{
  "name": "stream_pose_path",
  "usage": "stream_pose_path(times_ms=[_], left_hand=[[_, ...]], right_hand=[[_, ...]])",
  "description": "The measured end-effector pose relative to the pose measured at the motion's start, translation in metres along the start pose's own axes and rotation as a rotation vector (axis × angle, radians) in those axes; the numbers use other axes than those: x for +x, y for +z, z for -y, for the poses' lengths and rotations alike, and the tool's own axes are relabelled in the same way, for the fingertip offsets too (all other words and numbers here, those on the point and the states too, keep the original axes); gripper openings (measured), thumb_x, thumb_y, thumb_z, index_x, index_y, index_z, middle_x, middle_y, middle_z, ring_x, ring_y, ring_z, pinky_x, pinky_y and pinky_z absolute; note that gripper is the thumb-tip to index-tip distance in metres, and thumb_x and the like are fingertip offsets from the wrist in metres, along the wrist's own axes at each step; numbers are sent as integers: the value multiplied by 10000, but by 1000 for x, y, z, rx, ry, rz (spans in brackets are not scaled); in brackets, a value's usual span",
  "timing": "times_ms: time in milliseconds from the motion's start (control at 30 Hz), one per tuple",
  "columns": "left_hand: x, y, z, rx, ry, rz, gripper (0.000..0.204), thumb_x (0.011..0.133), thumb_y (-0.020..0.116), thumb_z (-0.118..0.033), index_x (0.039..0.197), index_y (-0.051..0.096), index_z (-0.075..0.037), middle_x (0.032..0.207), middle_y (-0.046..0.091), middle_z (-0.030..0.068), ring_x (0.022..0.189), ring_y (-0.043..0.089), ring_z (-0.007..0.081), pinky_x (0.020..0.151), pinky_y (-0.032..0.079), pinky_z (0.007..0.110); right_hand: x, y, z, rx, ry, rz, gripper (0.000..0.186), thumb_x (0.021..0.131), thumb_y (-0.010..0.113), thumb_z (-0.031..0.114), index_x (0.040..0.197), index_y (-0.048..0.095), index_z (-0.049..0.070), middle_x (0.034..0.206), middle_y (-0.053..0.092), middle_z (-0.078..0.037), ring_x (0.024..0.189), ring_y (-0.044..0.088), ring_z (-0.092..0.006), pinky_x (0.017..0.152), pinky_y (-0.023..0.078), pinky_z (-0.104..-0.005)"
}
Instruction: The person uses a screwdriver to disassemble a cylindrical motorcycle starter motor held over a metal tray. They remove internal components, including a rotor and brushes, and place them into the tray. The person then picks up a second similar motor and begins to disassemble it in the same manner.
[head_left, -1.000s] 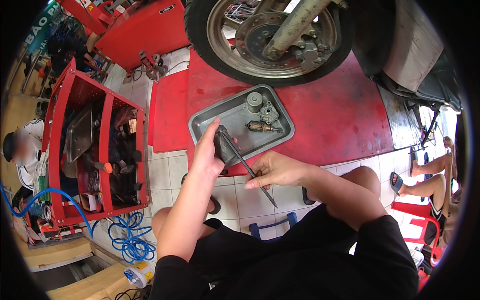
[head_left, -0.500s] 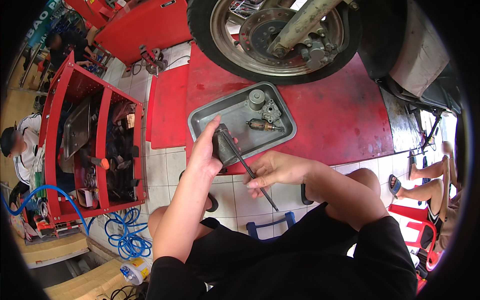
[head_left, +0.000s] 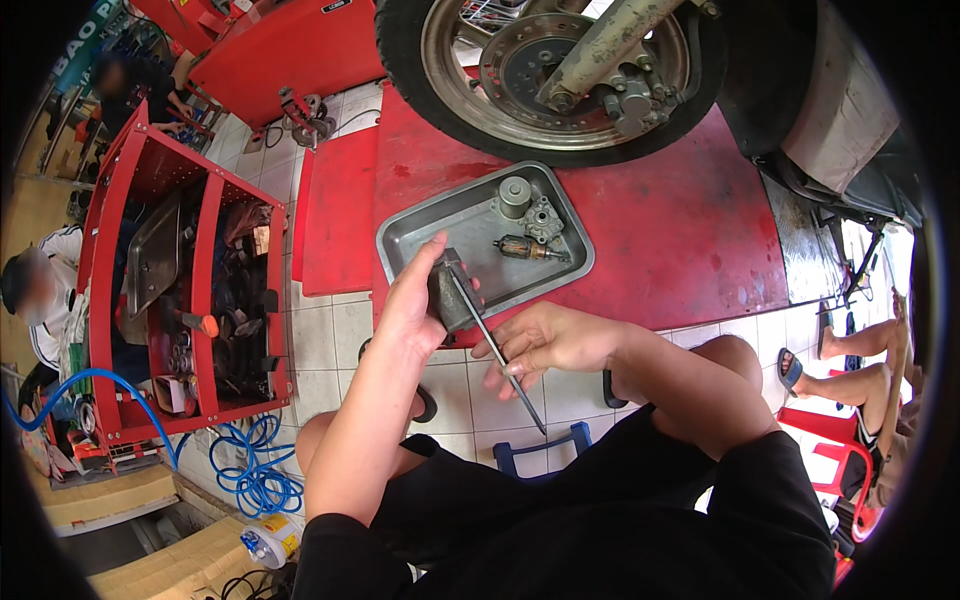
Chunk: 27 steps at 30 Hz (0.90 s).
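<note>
My left hand [head_left: 420, 305] is closed round a grey metal housing [head_left: 452, 296], held over the near edge of a steel tray [head_left: 388, 240]. A long thin dark rod [head_left: 530, 408] slants from the housing's top down toward my lap. My right hand [head_left: 540, 345] has its thumb and curled fingers round the lower half of that rod. In the tray sit a metal cylinder [head_left: 515, 195], a flanged cast part [head_left: 542, 228] and a dark spindle-shaped part [head_left: 518, 248].
The tray rests on a red platform [head_left: 680, 270] below a scooter's front wheel [head_left: 420, 110]. A red tool cart [head_left: 208, 250], coiled blue hose [head_left: 255, 470] and blue stool [head_left: 540, 450] stand around. Co-workers are at left [head_left: 35, 300] and behind [head_left: 130, 90]; another person's legs [head_left: 850, 380] are at right.
My right hand has shifted a little left, its fingers more spread round the rod. The rod's lower end has swung slightly left. My left hand stays on the housing.
</note>
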<state>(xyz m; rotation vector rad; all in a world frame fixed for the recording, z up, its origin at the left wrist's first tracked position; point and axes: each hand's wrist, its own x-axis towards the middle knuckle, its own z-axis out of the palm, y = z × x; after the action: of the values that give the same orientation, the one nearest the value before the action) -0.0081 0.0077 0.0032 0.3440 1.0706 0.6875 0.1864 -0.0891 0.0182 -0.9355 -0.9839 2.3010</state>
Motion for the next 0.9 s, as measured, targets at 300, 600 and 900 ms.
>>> stream_pose_path(times_ms=[300,600,900], left_hand=[[1,1,1,21,-16,-2,419,874,738,-463,983,613,-79,878,656,100,812,655,288,767,560,505],[-1,3,3,11,-24,4,449,855,776,-431,1052,588,-75,907,613,94,798,654,274,704,565,489],[-2,4,5,6,-24,5,442,853,781,-413,1054,590,-68,904,610,95,777,653,277,678,567,484]], right_hand=[[5,-5,-9,-37,-16,-23,461,895,762,208,1263,606,-22,872,710,-74,805,698,-146,645,505,-251],[8,-13,-8,-252,19,-18,449,929,708,142,1315,559,-33,991,730,-128,876,718,-187,717,532,-260],[7,-14,-10,-199,34,-34,466,928,719,196,1307,562,-24,939,719,-110,842,696,-158,656,504,-251]])
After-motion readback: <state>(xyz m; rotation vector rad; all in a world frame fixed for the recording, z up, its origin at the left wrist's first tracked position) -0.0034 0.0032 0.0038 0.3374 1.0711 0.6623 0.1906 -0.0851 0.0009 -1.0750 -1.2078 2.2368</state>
